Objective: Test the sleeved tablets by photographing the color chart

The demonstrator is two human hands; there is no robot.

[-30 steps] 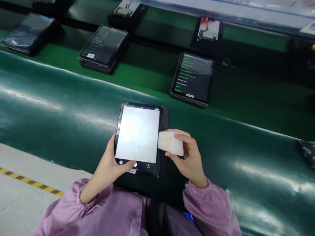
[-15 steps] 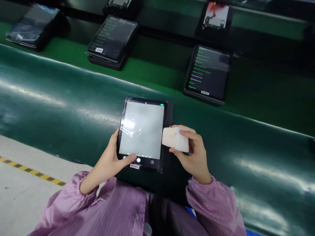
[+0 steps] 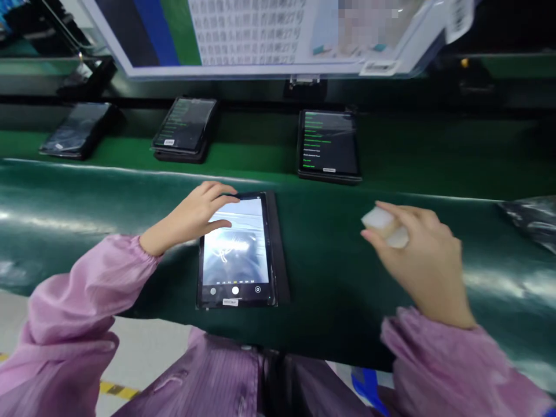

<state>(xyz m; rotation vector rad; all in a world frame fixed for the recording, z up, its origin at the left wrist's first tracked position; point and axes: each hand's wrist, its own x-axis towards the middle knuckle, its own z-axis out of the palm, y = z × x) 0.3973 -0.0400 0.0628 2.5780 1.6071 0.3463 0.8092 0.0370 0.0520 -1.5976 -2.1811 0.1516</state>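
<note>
Both hands have left the spots they held half a second ago. The left hand (image 3: 197,217) has gone from the lower left edge of the tablet (image 3: 237,252) up to its top left corner, and the right hand (image 3: 423,260) has carried the white block (image 3: 384,226) away from the tablet's right edge.

That tablet now lies flat on the dark green mat (image 3: 339,272), lit, with a row of buttons along its near edge. The left hand's fingers are loosely spread and rest on the corner at 11 o'clock of the screen. Its thumb is hidden, so a grip cannot be confirmed.

At 3 o'clock from the tablet, well apart from it, the right hand hovers over the mat. Its fingertips are closed around the white block, which is blurred.

On the green belt (image 3: 434,156) beyond, one dark tablet (image 3: 329,143) sits at 1 o'clock, a second (image 3: 185,124) at 11 o'clock, and a third (image 3: 78,130) at 10 o'clock. A printed board (image 3: 260,35) hangs above them. A dark wrapped bundle (image 3: 530,220) lies at the far right edge.
</note>
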